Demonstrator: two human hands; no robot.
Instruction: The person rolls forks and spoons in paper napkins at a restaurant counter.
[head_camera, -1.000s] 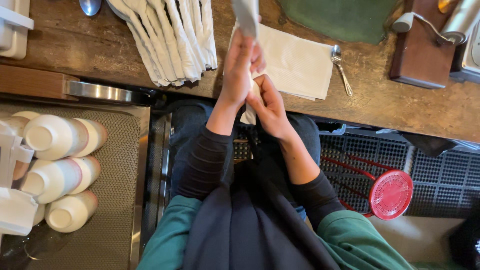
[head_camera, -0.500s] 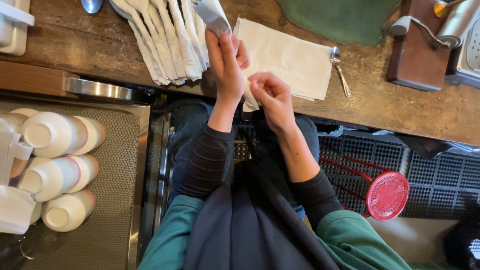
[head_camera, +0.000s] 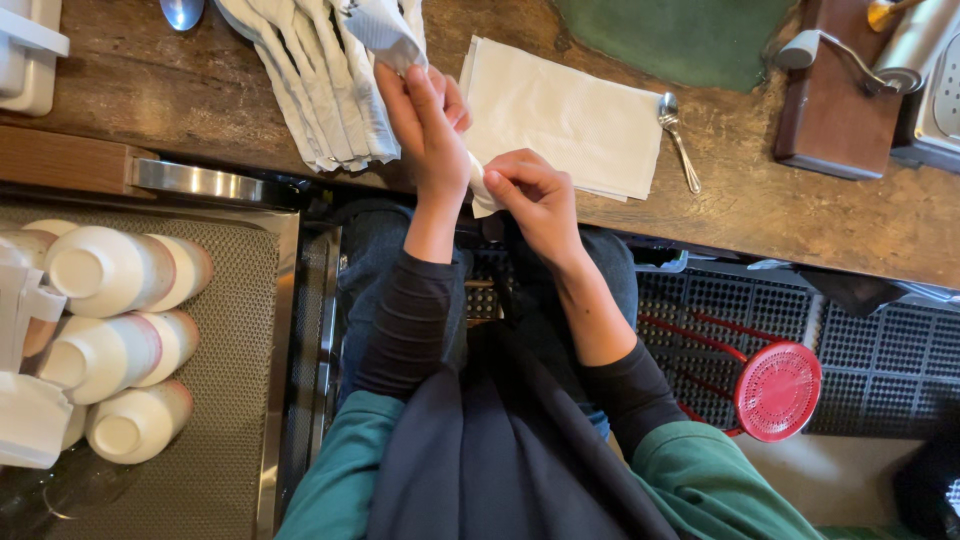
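Fingers of the left hand (head_camera: 428, 118) pinch the upper end of a white paper napkin (head_camera: 385, 30) that is rolled around cutlery, so the bundle juts up and away from the fingertips as a narrow, tapering wrap with soft creases and a greyish shadowed fold. Lower down, the right hand (head_camera: 530, 195) is curled closed on the napkin's bottom corner, a small white tuft showing between thumb and forefinger, right against the left wrist. Just left of the left fingers lies a row of finished napkin rolls (head_camera: 315, 80), long white bundles laid side by side and slightly fanned on the wooden counter (head_camera: 780, 215). Just right of both hands sits a flat stack of unfolded napkins (head_camera: 570, 120), square and cream-white, with a metal spoon (head_camera: 678, 140) at its far edge. Well below the hands, to the left, stacked cups (head_camera: 110, 340) lie on their sides on a metal tray (head_camera: 235, 400).
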